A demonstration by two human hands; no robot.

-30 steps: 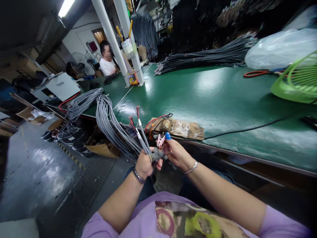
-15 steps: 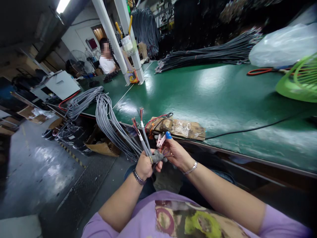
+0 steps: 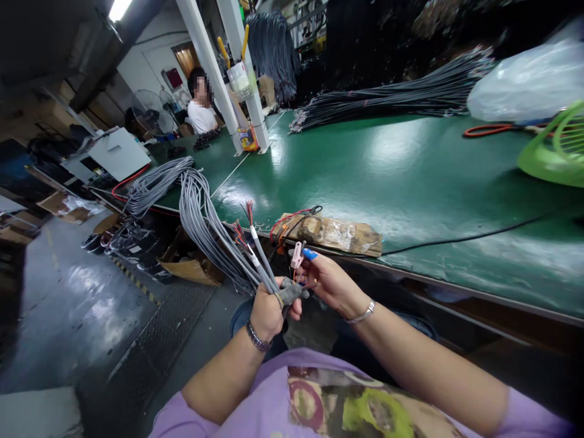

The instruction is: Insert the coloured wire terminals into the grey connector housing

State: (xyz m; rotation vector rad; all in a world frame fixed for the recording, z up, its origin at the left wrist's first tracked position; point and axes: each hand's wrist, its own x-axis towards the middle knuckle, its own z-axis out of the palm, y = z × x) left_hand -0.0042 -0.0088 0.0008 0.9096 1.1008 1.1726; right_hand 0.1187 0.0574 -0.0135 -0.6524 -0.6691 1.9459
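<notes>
My left hand (image 3: pixel 269 309) is closed round several grey cables (image 3: pixel 263 263), whose stripped ends fan out in thin coloured wires (image 3: pixel 241 234). Grey covering wraps some of its fingers. Close beside it, my right hand (image 3: pixel 335 283) has its fingers pinched at thin wires (image 3: pixel 309 285) that come out by the left fingertips. A blue cover (image 3: pixel 310 254) sits on a digit of the right hand. Just left of that cover is a pink clip (image 3: pixel 297 255); I cannot tell what holds it. Behind the hands, a wooden block (image 3: pixel 347 237) with red and black leads lies along the bench edge.
A long bundle of grey cables (image 3: pixel 201 207) hangs over the edge of the green bench (image 3: pixel 365 176). Dark cables (image 3: pixel 387 100), a plastic bag (image 3: pixel 524 82) and a green basket (image 3: pixel 554 152) lie farther back. A person (image 3: pixel 201 109) sits beyond the white posts (image 3: pixel 249 91).
My right hand has shifted slightly right and down, away from the left. The pink clip now stands more upright. The cable ends in my left hand have tilted left.
</notes>
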